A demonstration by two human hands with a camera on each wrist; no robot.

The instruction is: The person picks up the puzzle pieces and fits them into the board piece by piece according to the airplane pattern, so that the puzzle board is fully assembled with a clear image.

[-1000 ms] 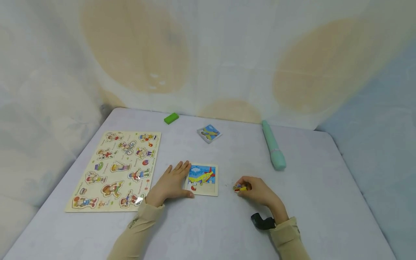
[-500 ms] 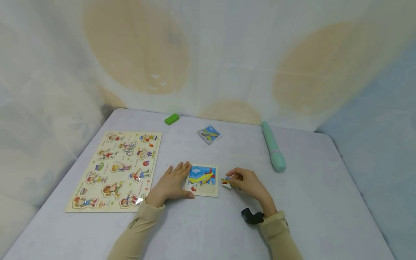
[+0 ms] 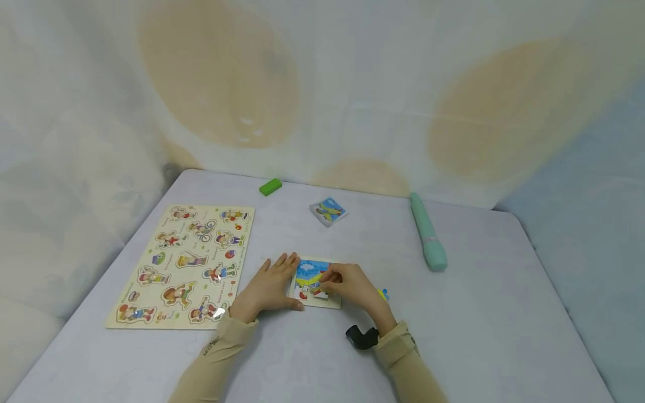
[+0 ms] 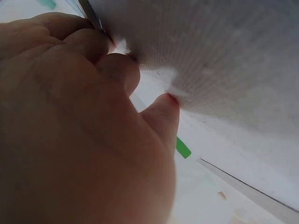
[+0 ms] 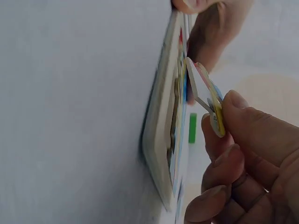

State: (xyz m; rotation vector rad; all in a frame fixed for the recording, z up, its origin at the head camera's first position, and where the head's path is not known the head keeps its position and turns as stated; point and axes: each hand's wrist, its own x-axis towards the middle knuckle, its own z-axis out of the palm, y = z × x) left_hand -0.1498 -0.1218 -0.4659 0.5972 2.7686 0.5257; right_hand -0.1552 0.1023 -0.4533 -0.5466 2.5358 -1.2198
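Observation:
A small square jigsaw puzzle tray [image 3: 330, 304] with an airplane picture lies in front of me; part of its lower side shows bare board. My left hand [image 3: 269, 290] rests along the tray's left edge with fingers spread and thumb near its lower corner. Over the lower right of the tray, my right hand [image 3: 353, 282] pinches a jigsaw piece [image 5: 205, 91] between thumb and index finger. In the right wrist view that piece is tilted and held just off the tray. Another yellow and blue piece [image 3: 384, 294] lies partly hidden behind my right wrist.
A large peg puzzle board [image 3: 173, 268] with sports figures lies on the left. Toward the back are a green block [image 3: 270, 187] and a small airplane picture [image 3: 328, 211]. A mint-green folded umbrella-like object [image 3: 428, 235] lies on the right.
My right hand has carried the jigsaw piece leftward from the table to above the tray, uncovering another piece behind it. The left hand has stayed on the tray's edge.

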